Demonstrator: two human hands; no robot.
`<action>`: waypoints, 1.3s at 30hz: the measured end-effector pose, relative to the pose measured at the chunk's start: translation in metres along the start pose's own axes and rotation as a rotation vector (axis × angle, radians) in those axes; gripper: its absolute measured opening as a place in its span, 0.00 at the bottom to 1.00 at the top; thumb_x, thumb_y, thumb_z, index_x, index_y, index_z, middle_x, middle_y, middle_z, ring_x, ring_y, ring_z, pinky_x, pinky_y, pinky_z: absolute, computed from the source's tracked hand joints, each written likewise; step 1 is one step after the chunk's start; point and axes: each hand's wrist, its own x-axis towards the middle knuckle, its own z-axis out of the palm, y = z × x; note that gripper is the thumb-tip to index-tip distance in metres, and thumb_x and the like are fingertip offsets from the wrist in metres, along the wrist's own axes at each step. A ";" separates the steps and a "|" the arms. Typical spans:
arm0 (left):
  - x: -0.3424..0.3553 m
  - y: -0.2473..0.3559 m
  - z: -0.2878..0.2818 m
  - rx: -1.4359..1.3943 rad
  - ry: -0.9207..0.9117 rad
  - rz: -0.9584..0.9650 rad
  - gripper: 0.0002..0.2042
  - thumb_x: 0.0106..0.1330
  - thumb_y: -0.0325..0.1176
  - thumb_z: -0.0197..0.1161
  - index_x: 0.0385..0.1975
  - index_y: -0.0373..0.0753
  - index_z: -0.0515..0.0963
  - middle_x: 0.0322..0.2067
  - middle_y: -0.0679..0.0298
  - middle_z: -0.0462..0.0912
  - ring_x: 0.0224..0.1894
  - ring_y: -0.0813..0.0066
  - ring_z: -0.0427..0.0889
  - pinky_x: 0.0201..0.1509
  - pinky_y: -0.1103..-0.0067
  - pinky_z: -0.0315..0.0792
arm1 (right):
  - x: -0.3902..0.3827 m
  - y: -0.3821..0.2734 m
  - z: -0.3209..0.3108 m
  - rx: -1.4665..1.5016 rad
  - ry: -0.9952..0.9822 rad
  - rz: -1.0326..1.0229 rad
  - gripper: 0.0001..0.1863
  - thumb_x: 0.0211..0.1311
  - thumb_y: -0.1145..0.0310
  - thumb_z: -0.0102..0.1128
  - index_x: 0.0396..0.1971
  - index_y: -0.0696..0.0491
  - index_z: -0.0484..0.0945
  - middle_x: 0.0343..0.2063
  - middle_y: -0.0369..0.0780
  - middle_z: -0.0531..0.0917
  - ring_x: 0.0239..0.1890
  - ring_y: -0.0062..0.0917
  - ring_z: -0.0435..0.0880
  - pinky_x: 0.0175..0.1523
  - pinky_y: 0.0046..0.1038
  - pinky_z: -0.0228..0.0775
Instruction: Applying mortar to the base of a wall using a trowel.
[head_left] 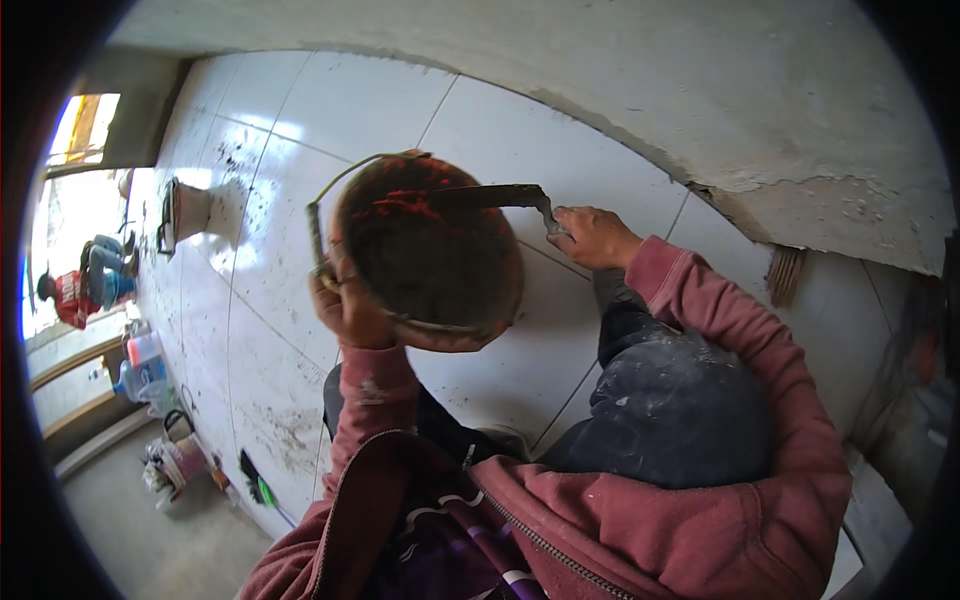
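Tilted toward me above the tiled floor is a round orange-red bucket with a wire handle. Dark grey wet mortar fills much of its inside. My left hand grips the bucket's left rim, next to the wire handle. Closed around the handle of a trowel, my right hand is to the right of the bucket. The long dark trowel blade reaches left across the bucket's far part. Its tip is over the mortar, close to red smears on the inner wall.
White floor tiles carry dirt and mortar spots. A bare plaster wall rises at the far side. Another bucket stands at the left. Beyond it is a person in red. Bottles and bags line the left edge; a brush lies right.
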 end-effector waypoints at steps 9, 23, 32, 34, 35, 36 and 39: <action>-0.028 0.015 0.027 0.109 0.002 0.043 0.10 0.62 0.27 0.49 0.42 0.31 0.67 0.36 0.62 0.73 0.38 0.80 0.70 0.44 0.83 0.64 | 0.016 -0.059 0.019 -0.199 -0.621 -0.111 0.16 0.54 0.60 0.47 0.34 0.57 0.76 0.36 0.49 0.78 0.42 0.39 0.77 0.46 0.37 0.67; -0.026 0.013 0.033 -0.034 -0.125 -0.011 0.14 0.63 0.29 0.47 0.45 0.28 0.67 0.40 0.56 0.75 0.41 0.71 0.75 0.46 0.77 0.69 | -0.018 0.009 0.034 -0.310 0.134 -0.141 0.15 0.49 0.63 0.53 0.36 0.56 0.71 0.30 0.44 0.78 0.34 0.38 0.79 0.36 0.35 0.72; 0.014 0.017 0.003 0.001 -0.210 -0.033 0.16 0.62 0.29 0.46 0.47 0.25 0.68 0.40 0.53 0.76 0.40 0.68 0.76 0.43 0.78 0.71 | -0.130 0.106 0.011 -0.198 0.268 0.243 0.18 0.52 0.58 0.52 0.39 0.54 0.69 0.35 0.44 0.76 0.38 0.38 0.76 0.39 0.37 0.68; 0.021 0.014 -0.006 -0.016 -0.206 -0.089 0.16 0.62 0.29 0.46 0.46 0.25 0.68 0.40 0.53 0.76 0.40 0.68 0.76 0.43 0.78 0.71 | -0.160 0.130 0.006 -0.207 0.329 0.270 0.18 0.53 0.58 0.52 0.39 0.55 0.69 0.36 0.44 0.76 0.38 0.39 0.76 0.39 0.38 0.68; 0.023 0.014 -0.006 -0.030 -0.213 -0.089 0.16 0.62 0.30 0.46 0.46 0.26 0.69 0.40 0.53 0.76 0.40 0.68 0.77 0.43 0.77 0.71 | -0.176 0.142 0.003 -0.262 0.344 0.344 0.18 0.53 0.59 0.51 0.39 0.55 0.68 0.36 0.45 0.76 0.38 0.39 0.76 0.39 0.38 0.68; 0.024 0.015 -0.003 -0.037 -0.221 -0.094 0.16 0.62 0.30 0.46 0.46 0.26 0.69 0.40 0.53 0.76 0.40 0.68 0.77 0.43 0.77 0.71 | -0.187 0.152 -0.001 -0.318 0.358 0.417 0.18 0.53 0.59 0.51 0.39 0.56 0.68 0.37 0.45 0.76 0.38 0.39 0.76 0.39 0.38 0.68; 0.031 0.016 -0.010 -0.064 -0.189 -0.135 0.14 0.63 0.30 0.48 0.42 0.27 0.71 0.38 0.57 0.77 0.38 0.73 0.76 0.43 0.80 0.70 | -0.203 0.166 -0.017 -0.320 0.333 0.549 0.19 0.53 0.60 0.51 0.39 0.57 0.68 0.36 0.45 0.76 0.37 0.40 0.76 0.39 0.39 0.68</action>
